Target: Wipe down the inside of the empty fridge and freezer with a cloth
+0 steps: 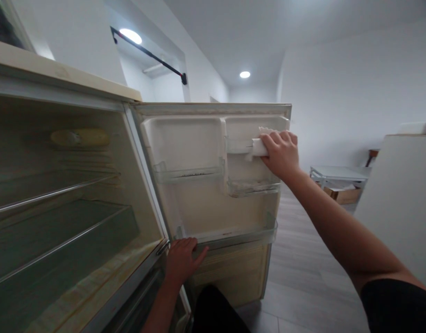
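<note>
My right hand (281, 150) is closed around a crumpled white cloth or paper wipe (258, 147), at the upper right door shelf (236, 145) of an open fridge door (202, 203). The fingers partly cover that shelf's right end. Lower down, my left hand (183, 259) rests near the hinge side, by the left end of the long bottom door shelf (240, 238). Its fingers point forward and the thumb sticks out to the right; I see nothing held in it. Two more clear shelves, on the left (190, 173) and right (254, 187), sit on the door, with no bottles on them.
To the left is the fridge interior (105, 189) with glass shelves and a yellowish rounded fixture (80, 137) at the back. My dark-clad knee (214, 310) is below the door. A low table (337, 173) with a cardboard box (343, 195) and a white cabinet (400, 203) stand right.
</note>
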`<action>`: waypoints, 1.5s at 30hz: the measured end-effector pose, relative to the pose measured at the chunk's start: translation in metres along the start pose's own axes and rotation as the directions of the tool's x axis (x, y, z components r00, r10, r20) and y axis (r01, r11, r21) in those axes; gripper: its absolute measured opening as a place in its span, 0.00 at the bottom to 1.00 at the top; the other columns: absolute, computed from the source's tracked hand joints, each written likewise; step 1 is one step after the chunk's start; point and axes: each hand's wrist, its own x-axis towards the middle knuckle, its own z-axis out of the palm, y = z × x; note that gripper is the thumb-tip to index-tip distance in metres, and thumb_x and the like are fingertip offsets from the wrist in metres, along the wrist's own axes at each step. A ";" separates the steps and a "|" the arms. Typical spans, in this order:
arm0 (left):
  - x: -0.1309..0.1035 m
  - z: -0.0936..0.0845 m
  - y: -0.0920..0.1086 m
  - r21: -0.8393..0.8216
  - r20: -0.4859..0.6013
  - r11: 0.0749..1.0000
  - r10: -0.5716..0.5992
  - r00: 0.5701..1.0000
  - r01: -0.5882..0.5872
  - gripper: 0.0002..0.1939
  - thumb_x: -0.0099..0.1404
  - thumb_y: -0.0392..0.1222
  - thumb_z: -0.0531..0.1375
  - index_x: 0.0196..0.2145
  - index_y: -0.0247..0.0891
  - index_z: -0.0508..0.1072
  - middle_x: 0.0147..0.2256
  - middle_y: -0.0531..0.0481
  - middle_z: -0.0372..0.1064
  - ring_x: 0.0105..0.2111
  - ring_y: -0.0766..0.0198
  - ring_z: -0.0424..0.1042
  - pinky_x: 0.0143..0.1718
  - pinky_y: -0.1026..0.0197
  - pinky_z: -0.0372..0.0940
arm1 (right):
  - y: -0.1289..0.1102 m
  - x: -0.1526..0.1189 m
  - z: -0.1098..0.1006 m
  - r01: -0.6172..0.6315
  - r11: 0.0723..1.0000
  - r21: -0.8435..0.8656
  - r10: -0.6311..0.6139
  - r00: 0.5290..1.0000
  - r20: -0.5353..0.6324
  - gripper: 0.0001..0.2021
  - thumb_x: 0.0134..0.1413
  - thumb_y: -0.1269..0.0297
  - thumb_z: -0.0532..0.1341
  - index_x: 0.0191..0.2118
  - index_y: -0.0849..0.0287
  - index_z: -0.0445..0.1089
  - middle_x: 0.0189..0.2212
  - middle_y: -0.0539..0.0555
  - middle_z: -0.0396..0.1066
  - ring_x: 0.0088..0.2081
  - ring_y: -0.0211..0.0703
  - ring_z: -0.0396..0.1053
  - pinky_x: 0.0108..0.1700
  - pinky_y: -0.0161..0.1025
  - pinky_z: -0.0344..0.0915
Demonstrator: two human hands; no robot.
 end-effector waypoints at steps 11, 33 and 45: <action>0.010 0.009 0.007 0.042 0.000 0.999 -0.019 1.000 0.019 0.19 0.70 0.57 0.55 0.27 0.42 0.65 0.24 0.52 0.69 0.28 0.57 0.71 0.38 0.52 0.59 | -0.054 0.045 0.004 0.094 0.988 0.123 -0.117 0.974 0.194 0.20 0.56 0.71 0.58 0.55 0.56 0.68 0.46 0.60 0.72 0.47 0.56 0.63 0.48 0.47 0.53; -0.016 -0.007 -0.023 -0.080 -0.031 0.993 0.081 0.996 -0.083 0.16 0.66 0.56 0.61 0.30 0.42 0.68 0.26 0.52 0.71 0.30 0.57 0.72 0.40 0.53 0.60 | -0.092 0.002 -0.028 0.170 0.982 0.082 -0.166 0.985 -0.052 0.33 0.65 0.69 0.53 0.73 0.52 0.46 0.63 0.63 0.60 0.66 0.64 0.52 0.67 0.71 0.44; -0.021 -0.014 -0.033 -0.088 -0.049 0.986 0.135 0.990 -0.139 0.16 0.66 0.56 0.62 0.32 0.40 0.71 0.26 0.53 0.72 0.28 0.58 0.72 0.37 0.53 0.61 | -0.078 -0.039 -0.068 0.443 0.842 0.308 -0.459 0.888 -0.022 0.15 0.65 0.71 0.54 0.54 0.56 0.70 0.49 0.58 0.70 0.56 0.53 0.64 0.66 0.60 0.55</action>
